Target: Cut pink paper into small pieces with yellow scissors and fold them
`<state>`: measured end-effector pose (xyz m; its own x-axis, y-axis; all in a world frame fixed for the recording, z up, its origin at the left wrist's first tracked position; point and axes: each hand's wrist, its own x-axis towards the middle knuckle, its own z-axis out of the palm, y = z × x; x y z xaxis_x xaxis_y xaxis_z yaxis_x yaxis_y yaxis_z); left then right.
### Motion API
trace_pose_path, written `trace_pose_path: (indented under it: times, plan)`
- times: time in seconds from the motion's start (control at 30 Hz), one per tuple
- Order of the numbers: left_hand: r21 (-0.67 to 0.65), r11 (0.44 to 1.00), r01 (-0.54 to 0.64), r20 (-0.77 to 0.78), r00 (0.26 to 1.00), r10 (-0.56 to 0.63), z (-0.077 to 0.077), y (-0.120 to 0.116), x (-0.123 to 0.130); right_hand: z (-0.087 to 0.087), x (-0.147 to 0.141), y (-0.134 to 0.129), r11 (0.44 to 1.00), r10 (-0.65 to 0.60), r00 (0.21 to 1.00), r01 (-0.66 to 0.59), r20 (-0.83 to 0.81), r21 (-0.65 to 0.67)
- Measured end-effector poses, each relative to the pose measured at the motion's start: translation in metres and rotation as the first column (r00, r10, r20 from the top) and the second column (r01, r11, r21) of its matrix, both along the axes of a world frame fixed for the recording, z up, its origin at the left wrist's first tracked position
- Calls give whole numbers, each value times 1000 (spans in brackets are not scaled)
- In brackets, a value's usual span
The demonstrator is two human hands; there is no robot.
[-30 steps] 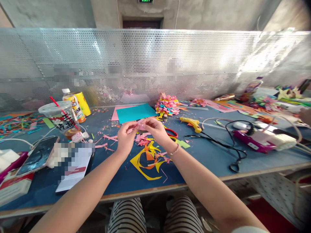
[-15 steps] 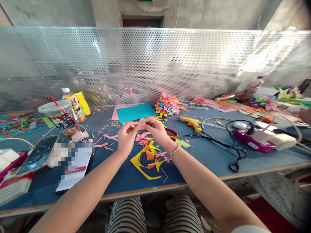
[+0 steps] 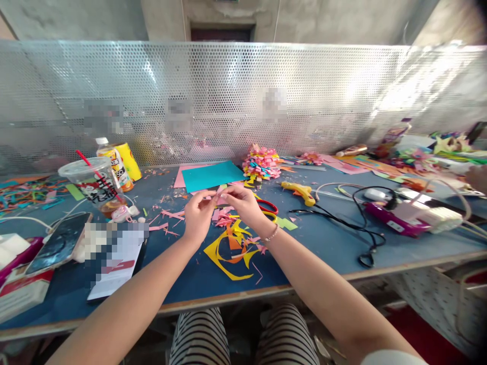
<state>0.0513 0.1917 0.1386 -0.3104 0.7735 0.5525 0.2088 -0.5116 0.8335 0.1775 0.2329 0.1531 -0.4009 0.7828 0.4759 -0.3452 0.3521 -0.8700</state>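
My left hand [image 3: 200, 215] and my right hand [image 3: 245, 205] meet over the desk, fingertips pinched together on a small pink paper piece [image 3: 220, 196], mostly hidden by the fingers. Beneath them lie pink paper scraps [image 3: 223, 216], orange scraps and a curved yellow paper offcut [image 3: 218, 258]. Partly behind my right hand are scissors with red and yellow handles [image 3: 269, 207]. Just beyond my hands, a teal sheet [image 3: 211, 176] overlaps a pink sheet [image 3: 179, 177]. A ball of curled pink, yellow and blue paper strips [image 3: 262, 163] stands to the right of the sheets.
A yellow glue gun [image 3: 299, 192] lies right of my hands, near black cables [image 3: 342, 219] and a magenta power strip [image 3: 395, 220]. At left stand a plastic cup with a red straw [image 3: 93, 185], a bottle [image 3: 114, 162] and a phone [image 3: 61, 241]. A perforated metal screen [image 3: 228, 101] borders the back.
Both hands stay in almost the same place, with the fingertips shifting slightly around the pink paper piece. The things on the desk have not moved.
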Motion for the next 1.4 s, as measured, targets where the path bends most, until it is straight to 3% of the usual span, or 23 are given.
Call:
trace_pose_path:
  times: [0.5, 0.8, 1.03, 1.2, 1.4]
  plan:
    - [-49, 998, 43, 64, 997, -40, -3, 5, 0, -7, 2, 12, 994, -103, 979, 105, 178, -2]
    - [-31, 998, 50, 83, 995, -47, -4, 7, -1, -2, -2, 3, 968, 13, 1000, -16, -14, -252]
    - [-20, 998, 54, 108, 993, -51, -4, 7, -2, -2, -1, 6, 964, 30, 999, -32, -12, -263]
    - [-15, 999, 36, 99, 995, -34, -3, 8, -3, -1, 0, 5, 952, 107, 993, -117, -52, -281]
    - [-9, 999, 34, 94, 995, -33, -4, 9, -2, -1, -2, 3, 961, 88, 995, -95, -36, -259]
